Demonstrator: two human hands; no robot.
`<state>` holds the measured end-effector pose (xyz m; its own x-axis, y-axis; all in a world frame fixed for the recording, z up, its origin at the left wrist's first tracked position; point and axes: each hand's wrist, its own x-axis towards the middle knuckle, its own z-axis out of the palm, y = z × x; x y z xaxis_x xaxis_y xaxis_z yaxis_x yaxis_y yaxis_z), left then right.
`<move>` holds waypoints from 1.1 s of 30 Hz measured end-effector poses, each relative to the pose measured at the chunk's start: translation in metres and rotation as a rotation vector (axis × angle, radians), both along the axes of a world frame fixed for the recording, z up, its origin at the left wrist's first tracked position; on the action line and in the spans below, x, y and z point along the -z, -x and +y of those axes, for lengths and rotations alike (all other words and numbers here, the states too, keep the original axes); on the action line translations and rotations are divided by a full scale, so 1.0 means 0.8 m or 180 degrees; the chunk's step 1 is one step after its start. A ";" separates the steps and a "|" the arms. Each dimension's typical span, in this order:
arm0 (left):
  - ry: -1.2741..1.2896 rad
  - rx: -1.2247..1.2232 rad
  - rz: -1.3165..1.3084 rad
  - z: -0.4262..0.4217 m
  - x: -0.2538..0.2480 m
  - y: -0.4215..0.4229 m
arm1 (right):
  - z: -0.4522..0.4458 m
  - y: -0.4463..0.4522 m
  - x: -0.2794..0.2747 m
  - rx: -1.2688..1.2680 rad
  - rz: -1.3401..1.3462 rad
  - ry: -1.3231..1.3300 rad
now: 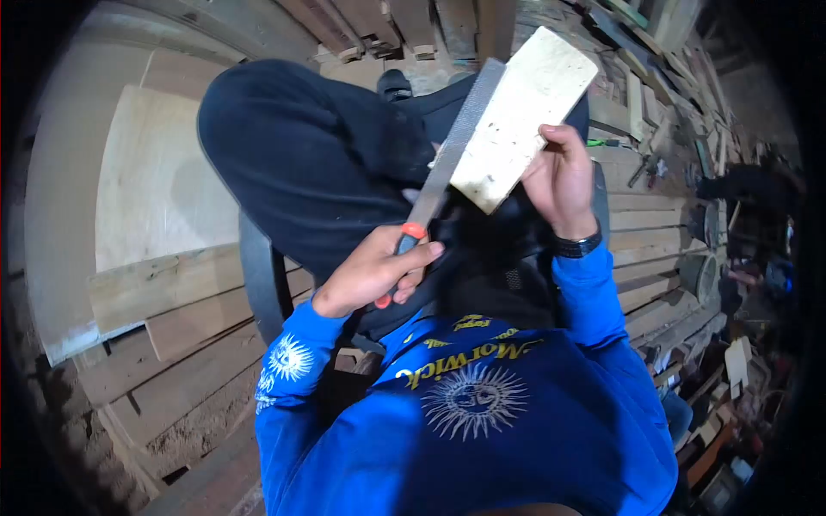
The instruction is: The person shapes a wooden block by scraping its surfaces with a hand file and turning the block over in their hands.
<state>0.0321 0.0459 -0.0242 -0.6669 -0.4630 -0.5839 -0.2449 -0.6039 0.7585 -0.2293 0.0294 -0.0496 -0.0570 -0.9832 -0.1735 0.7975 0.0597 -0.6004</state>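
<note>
My left hand [379, 271] is closed round the black and red handle of a rasp [456, 142], whose long, rough metal blade points up and away. The blade lies along the left edge of a pale wooden block [520, 116], seemingly touching it. My right hand [564, 181] grips this block at its right side, thumb on the edge and the other fingers mostly hidden beneath. The block is tilted above my lap, has a few dark specks on its face, and tapers towards its near end.
My legs in dark trousers [284, 155] are bent under the work. Wide pale boards [163, 189] lie at the left. On the right are a slatted wooden surface [645, 224], piled wood offcuts [637, 103] and mixed clutter. Upright planks [413, 26] stand ahead.
</note>
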 end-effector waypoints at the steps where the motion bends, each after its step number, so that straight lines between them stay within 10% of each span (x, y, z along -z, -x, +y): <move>1: -0.0028 -0.0005 -0.0018 0.001 0.002 0.001 | -0.001 -0.005 0.006 0.0247 0.0001 -0.0072; 33: 0.0175 0.0189 -0.0093 0.011 0.007 0.002 | 0.019 -0.051 0.012 -0.0097 0.0515 0.0126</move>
<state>0.0303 0.0548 -0.0300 -0.6771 -0.4550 -0.5783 -0.3017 -0.5451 0.7822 -0.1883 0.0449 -0.0588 -0.0510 -0.9908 -0.1257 0.6883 0.0563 -0.7232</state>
